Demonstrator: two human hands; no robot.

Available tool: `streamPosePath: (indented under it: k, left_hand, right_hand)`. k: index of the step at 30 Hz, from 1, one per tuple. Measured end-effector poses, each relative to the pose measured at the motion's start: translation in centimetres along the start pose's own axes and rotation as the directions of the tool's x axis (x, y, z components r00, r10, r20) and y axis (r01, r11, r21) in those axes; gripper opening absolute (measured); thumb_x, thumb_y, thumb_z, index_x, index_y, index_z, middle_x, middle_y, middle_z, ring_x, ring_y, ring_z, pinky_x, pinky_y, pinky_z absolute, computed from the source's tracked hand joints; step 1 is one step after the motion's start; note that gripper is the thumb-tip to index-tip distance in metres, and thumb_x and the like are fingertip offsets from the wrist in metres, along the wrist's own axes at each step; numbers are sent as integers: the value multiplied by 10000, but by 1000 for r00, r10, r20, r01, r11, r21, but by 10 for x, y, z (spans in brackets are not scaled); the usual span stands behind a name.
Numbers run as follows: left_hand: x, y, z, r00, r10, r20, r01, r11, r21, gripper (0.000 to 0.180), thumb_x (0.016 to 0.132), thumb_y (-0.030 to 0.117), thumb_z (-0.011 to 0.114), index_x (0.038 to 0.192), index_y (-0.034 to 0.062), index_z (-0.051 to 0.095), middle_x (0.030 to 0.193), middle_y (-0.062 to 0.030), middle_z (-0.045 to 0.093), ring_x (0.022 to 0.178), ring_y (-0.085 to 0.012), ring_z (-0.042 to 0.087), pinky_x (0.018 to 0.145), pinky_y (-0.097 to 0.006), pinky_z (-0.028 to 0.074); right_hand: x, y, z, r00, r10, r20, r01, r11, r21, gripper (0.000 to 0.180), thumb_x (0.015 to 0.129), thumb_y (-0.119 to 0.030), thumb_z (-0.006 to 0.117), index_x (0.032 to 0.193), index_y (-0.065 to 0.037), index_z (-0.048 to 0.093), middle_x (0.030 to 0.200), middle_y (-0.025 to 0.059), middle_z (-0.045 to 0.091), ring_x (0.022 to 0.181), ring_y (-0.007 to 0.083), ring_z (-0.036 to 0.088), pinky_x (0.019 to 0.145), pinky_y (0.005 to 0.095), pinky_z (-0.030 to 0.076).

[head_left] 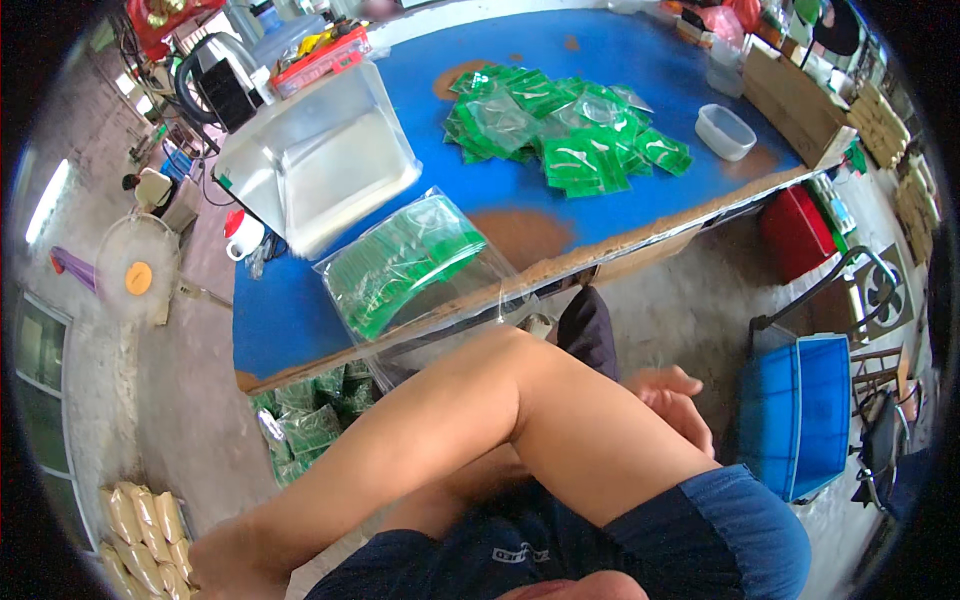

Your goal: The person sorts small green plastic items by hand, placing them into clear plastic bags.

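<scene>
My right arm crosses in front of me, its elbow raised near the table edge. My right hand [235, 560] is at the lower left, its fingers cut off by the rim. Behind that upper arm my left hand [675, 405] shows, holding nothing visible, fingers loosely bent and apart. Neither hand touches the table. Nearest to the elbow, a clear plastic bag [500, 268] filled with rows of green packets [400, 265] lies at the table's front edge, its empty end hanging over. Farther back is a loose pile of green packets [570, 125].
A clear plastic bin [340, 170] stands on the blue table [640, 40], left, beside a kettle [215, 60]. A small plastic tub [725, 132] is at the right. Bagged green packets [305, 420] lie below the table. A blue crate [800, 410] stands at the right.
</scene>
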State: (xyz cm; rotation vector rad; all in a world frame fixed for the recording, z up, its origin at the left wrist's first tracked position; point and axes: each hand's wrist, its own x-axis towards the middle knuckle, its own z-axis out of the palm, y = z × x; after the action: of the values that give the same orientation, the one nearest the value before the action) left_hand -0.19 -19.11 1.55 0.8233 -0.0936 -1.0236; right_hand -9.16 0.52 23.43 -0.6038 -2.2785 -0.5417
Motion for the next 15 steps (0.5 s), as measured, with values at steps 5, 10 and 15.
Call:
streamPosePath:
  k: [5, 10, 15]
  left_hand:
    - [7, -2, 0, 997, -50, -52, 53, 998, 45, 439, 986, 447, 515, 1108, 46, 646, 998, -75, 666, 908, -163, 623, 817, -322, 506]
    - [32, 0, -4, 992, -114, -48, 117, 991, 66, 446, 988, 454, 508, 1089, 45, 655, 969, -74, 672, 880, -158, 630, 802, -314, 510]
    - [-100, 133, -12, 900, 404, -162, -247, 780, 575, 97, 929, 127, 635, 897, 38, 614, 860, -31, 631, 792, -88, 584, 723, -243, 486]
  right_hand:
    - [-10, 4, -10, 1000, 12, -2, -12, 999, -37, 144, 874, -126, 544, 948, -40, 634, 1042, 158, 586, 888, 321, 651, 686, 429, 551]
    - [-93, 23, -32, 931, 348, 107, -353, 935, 26, 159, 840, -176, 589, 802, -54, 683, 890, 156, 681, 843, 331, 681, 701, 443, 559]
    - [-281, 42, -174, 770, 638, 4, -597, 722, -348, 560, 766, -335, 750, 1227, -68, 578, 1298, 205, 539, 1235, 361, 504, 1029, 468, 430]
